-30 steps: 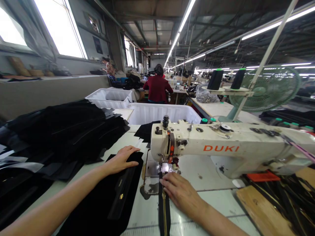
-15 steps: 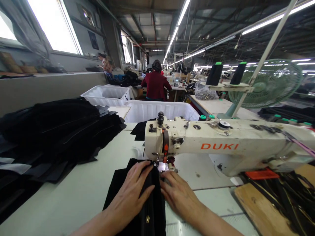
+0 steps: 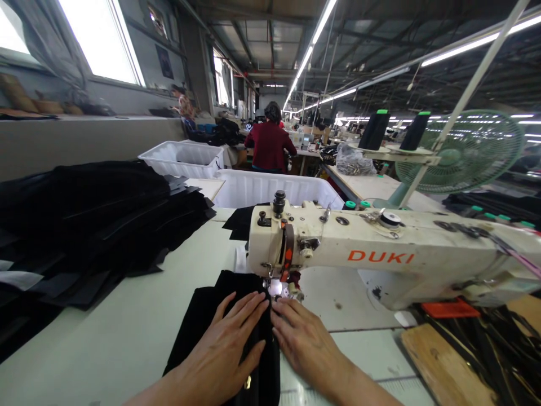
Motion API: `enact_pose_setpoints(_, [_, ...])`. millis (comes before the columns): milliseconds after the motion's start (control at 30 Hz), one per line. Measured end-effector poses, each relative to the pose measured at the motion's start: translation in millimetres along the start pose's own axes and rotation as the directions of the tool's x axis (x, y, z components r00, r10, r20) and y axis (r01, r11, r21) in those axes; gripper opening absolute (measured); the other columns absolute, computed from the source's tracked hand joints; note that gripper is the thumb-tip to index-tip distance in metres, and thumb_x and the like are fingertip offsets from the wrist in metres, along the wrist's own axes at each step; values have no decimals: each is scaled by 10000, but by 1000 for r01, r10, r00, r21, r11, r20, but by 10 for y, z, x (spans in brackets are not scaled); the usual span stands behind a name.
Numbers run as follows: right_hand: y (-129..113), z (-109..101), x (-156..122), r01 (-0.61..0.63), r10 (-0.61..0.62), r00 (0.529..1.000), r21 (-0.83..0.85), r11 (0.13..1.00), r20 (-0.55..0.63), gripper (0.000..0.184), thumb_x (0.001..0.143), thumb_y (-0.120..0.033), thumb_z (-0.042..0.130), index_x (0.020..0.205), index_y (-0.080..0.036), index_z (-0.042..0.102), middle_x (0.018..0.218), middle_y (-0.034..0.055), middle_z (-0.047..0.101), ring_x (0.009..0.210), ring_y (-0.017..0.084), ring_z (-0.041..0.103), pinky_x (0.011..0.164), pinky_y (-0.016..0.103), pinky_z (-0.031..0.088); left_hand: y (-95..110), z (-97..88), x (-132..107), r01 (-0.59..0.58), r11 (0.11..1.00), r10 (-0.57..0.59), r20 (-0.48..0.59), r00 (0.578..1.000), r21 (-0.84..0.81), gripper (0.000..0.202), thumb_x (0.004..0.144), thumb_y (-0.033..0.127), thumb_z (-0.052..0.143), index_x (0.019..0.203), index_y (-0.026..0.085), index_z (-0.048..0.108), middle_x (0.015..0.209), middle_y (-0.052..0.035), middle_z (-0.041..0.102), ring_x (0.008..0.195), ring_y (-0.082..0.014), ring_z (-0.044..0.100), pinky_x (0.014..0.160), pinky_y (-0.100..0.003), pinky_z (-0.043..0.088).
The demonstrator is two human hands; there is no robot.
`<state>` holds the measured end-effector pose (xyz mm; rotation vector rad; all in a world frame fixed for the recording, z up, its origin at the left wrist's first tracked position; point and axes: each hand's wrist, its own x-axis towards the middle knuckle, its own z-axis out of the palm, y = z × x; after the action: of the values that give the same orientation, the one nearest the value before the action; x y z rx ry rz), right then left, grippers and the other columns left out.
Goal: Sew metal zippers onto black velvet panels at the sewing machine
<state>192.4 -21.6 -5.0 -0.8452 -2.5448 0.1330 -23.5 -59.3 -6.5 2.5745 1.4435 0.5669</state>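
Observation:
A black fabric piece (image 3: 190,321) lies on the table with its far end by the lit needle area (image 3: 276,288) of the sewing machine (image 3: 321,242). My left hand (image 3: 232,338) rests flat on it, fingers stretched and slightly spread. Below that thumb, a gold zipper pull (image 3: 247,382) shows on the fabric. At the fabric's right edge lies my right hand (image 3: 302,338), its fingers extended side by side and the fingertips close to the presser foot. Whatever is under the right fingertips is hidden.
A tall heap of black fabric pieces (image 3: 84,214) covers the table's left side. White plastic bins (image 3: 270,189) stand behind the machine. Thread cones (image 3: 374,131) and a green fan (image 3: 460,152) are at right. A wooden board (image 3: 443,363) lies below the machine arm. A person in red (image 3: 270,144) sits ahead.
The fabric's far end has widened into view beside the needle. My left hand has slid slightly toward me and its fingers have spread more. The right hand's fingers look straighter.

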Motion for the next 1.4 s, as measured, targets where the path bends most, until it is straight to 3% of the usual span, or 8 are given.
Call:
enact_pose_setpoints(133, [56,-6,0,-54,55,998,45,998,-20,359,957,-156,487,1301,-214,574,1210,73,659,1156,210,594,1013,357,511,1,-67,29,13,999,-12,23,1000,-42,651,876,260,593,1493,254,385,1494,-85,455,1363,-320,419,1153,-572,246])
enact_pose_setpoints(333, [103,83,22,-56,57,998,-80,995,13,418,931,-148,528,1346,-191,536,1303,98,608,1215,258,555,1028,407,502,-41,-105,59,-18,999,21,76,997,-42,694,867,243,576,1515,272,331,1523,-75,413,1387,-309,384,1161,-595,193])
enact_pose_setpoints(567, [155,211,75,-99,97,995,-182,978,-22,437,927,-118,516,1359,-180,524,1313,138,603,1152,285,609,981,469,532,-79,-62,142,-2,1000,2,11,1000,9,637,869,242,570,1482,239,399,1456,-103,485,1358,-323,413,1144,-608,232])
enact_pose_setpoints(967, [188,189,45,-48,48,999,-147,988,-9,442,956,-131,469,1394,-171,508,1371,104,578,1248,270,551,1028,419,511,-50,-45,108,-11,1000,11,47,999,-5,645,920,250,522,1528,224,308,1525,-112,402,1401,-319,356,1161,-624,149])
enact_pose_setpoints(1167, [232,179,116,-38,40,999,-94,995,19,452,945,-123,466,1392,-174,515,1398,101,557,1276,265,524,1067,438,473,-115,-59,184,-44,999,44,6,999,4,637,913,220,536,1517,235,334,1525,-98,408,1410,-316,348,1168,-611,141])
enact_pose_setpoints(1333, [21,-5,-66,-102,102,994,15,995,39,495,909,-74,441,1385,-188,512,1404,103,543,1308,250,487,1102,476,427,39,-143,0,-29,999,27,119,993,21,545,1023,361,423,1529,205,298,1581,-111,286,1466,-299,212,1167,-616,112])
enact_pose_setpoints(1400, [-163,-87,-300,-126,125,992,63,990,22,580,863,-37,415,1424,-180,454,1442,108,498,1340,227,449,1118,454,409,215,-143,-204,-42,999,41,154,987,7,723,987,533,467,1558,181,197,1602,-135,197,1475,-313,161,1167,-610,110])
